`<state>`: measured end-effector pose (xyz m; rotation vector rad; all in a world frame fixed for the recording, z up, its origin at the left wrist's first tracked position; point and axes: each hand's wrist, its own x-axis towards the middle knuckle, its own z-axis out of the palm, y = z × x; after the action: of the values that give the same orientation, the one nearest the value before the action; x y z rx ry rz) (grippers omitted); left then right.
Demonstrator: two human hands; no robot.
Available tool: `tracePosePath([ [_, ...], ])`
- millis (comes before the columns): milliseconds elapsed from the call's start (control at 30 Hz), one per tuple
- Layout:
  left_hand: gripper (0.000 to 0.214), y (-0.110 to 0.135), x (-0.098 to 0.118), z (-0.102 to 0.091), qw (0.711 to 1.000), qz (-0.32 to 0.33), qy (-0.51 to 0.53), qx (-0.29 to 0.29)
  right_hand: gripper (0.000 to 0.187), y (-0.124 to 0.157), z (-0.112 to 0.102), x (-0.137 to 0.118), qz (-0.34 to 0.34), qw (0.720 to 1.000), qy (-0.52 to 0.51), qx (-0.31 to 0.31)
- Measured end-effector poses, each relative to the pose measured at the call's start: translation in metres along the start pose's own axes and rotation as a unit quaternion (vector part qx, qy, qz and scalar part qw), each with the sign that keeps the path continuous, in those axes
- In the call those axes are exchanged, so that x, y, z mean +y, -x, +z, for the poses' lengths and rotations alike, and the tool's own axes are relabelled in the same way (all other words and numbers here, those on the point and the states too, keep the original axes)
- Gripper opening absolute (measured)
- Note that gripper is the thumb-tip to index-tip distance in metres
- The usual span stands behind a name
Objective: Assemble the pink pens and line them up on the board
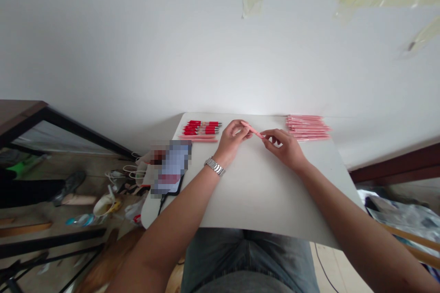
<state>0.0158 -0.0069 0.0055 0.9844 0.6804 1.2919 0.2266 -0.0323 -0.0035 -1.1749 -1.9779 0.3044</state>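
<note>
Both my hands hold one pink pen (253, 131) above the middle of a small white table (261, 192). My left hand (233, 139), with a metal watch on the wrist, is closed around the pen's left end. My right hand (283, 146) pinches its right end. A row of red pens (202, 128) lies at the table's far left, with a couple of pink pens just in front of them. A stack of pink pens (307, 127) lies at the far right.
A phone (171, 167) with a cable lies on the table's left edge. Cups, cables and clutter (110, 197) cover the floor to the left. A white wall stands right behind the table. Dark furniture sits at both sides.
</note>
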Motion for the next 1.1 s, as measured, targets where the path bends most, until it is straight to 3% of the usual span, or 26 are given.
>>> tracePosePath([
  [633, 0.026, 0.0010, -0.0014, 0.0006, 0.999, 0.000, -0.026, -0.029, 0.021, -0.0007, -0.0017, -0.0019, -0.010, 1.000, 0.002, -0.009],
  [1100, 0.039, 0.0009, -0.0031, -0.0012, 0.998, -0.048, -0.001, -0.044, 0.031, -0.0006, -0.0013, 0.0006, -0.003, 0.999, -0.035, -0.019],
])
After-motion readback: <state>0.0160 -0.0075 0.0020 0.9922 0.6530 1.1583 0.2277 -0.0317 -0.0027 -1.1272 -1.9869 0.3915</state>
